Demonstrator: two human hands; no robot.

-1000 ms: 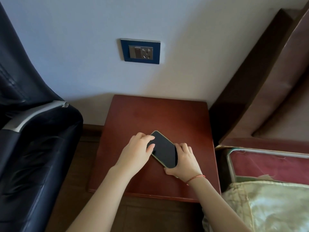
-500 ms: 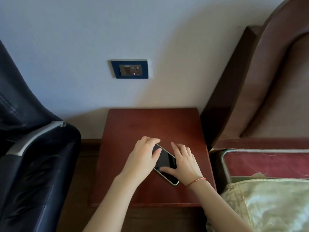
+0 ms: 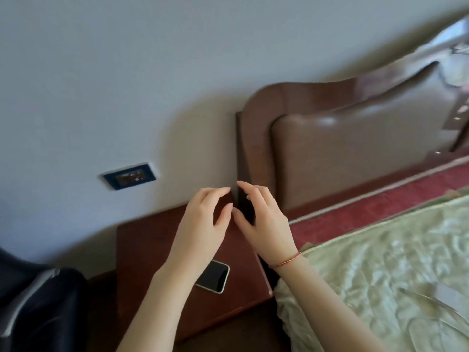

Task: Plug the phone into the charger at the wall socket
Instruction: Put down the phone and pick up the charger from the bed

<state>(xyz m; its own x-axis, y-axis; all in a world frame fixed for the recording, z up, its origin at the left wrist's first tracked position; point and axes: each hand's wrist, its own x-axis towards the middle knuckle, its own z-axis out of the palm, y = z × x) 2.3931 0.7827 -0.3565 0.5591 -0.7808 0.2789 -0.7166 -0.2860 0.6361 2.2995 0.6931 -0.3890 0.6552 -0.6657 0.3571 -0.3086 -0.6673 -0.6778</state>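
Note:
The phone (image 3: pixel 213 277) lies flat and screen-up on the red-brown bedside table (image 3: pixel 142 250), partly hidden under my left forearm. Neither hand touches it. My left hand (image 3: pixel 203 222) and my right hand (image 3: pixel 261 219) hover side by side above the table's far end, fingers loosely spread and holding nothing. The blue-framed wall socket (image 3: pixel 129 176) sits on the wall to the left of my hands, with nothing plugged into it. No charger or cable shows in view.
A brown padded headboard (image 3: pixel 342 148) stands right of the table. The bed, with a green quilt (image 3: pixel 380 262) over a red sheet, fills the lower right. A dark chair (image 3: pixel 38 308) stands at the lower left.
Both hands let go of the phone and lifted away from it toward the table's far end. The view swung up and to the right, bringing the headboard and bed into sight.

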